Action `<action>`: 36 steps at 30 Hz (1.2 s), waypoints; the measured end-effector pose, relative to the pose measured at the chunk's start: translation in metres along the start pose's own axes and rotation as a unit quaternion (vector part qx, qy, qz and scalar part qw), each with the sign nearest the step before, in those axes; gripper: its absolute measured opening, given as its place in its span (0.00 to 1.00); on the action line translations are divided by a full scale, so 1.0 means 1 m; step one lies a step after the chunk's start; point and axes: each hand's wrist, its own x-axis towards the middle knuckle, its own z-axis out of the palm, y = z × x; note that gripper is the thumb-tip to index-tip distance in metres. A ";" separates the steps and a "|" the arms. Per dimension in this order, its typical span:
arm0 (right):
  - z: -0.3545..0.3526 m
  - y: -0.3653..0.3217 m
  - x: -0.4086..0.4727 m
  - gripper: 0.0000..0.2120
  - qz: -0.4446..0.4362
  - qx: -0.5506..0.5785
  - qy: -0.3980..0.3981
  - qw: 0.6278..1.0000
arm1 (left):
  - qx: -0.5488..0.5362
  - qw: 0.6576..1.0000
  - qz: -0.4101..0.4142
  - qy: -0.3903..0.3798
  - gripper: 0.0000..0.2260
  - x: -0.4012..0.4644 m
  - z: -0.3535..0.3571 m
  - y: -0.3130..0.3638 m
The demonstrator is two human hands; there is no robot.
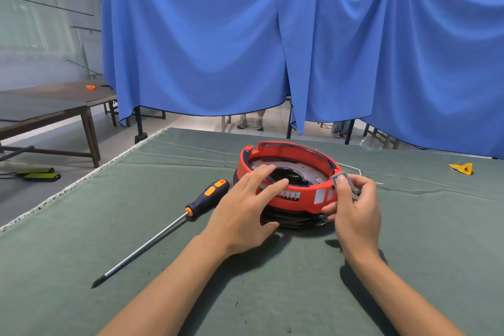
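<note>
Red plastic housing (308, 200), round and open at the top, sits near the centre of the worktop (81, 226), which is covered in green cloth. The housing rests on a coil of black cable (294, 222) that shows beneath its near edge. Inside it, a dark circular plate with a central opening is visible. The left hand (242, 213) lies on the housing at its 8 o'clock side. Its fingers (275, 187) are straight and spread apart, reaching over the rim onto the inner plate and gripping nothing. The right hand (354, 210) is at the 4 o'clock side of the housing, its fingers (343, 191) pinched on a small grey frame piece (353, 189). This piece is held just beside the rim; contact between it and the rim cannot be confirmed. A screwdriver (161, 233) with a dark blue and orange handle lies flat on the cloth at 8 o'clock from the housing, handle end just beside it and tip pointing toward the near left. A small yellow object (462, 168) lies well apart at 3 o'clock. Blue curtain (204, 35) hangs behind the worktop at 12 o'clock.
</note>
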 end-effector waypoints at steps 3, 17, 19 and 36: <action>0.003 -0.001 -0.004 0.06 -0.026 -0.021 -0.044 0.998 | -0.057 0.995 -0.082 0.031 0.30 -0.008 -0.004 -0.010; 0.009 -0.009 -0.017 0.09 0.109 0.095 -0.082 0.986 | 0.029 0.997 -0.070 -0.007 0.27 -0.005 0.002 0.006; 0.010 -0.009 -0.022 0.09 0.161 0.128 -0.084 0.975 | 0.036 0.997 -0.064 -0.024 0.28 -0.004 0.006 0.006; 0.011 -0.018 -0.030 0.17 0.210 0.268 -0.199 0.919 | -0.001 0.996 -0.086 -0.017 0.28 -0.004 0.008 0.011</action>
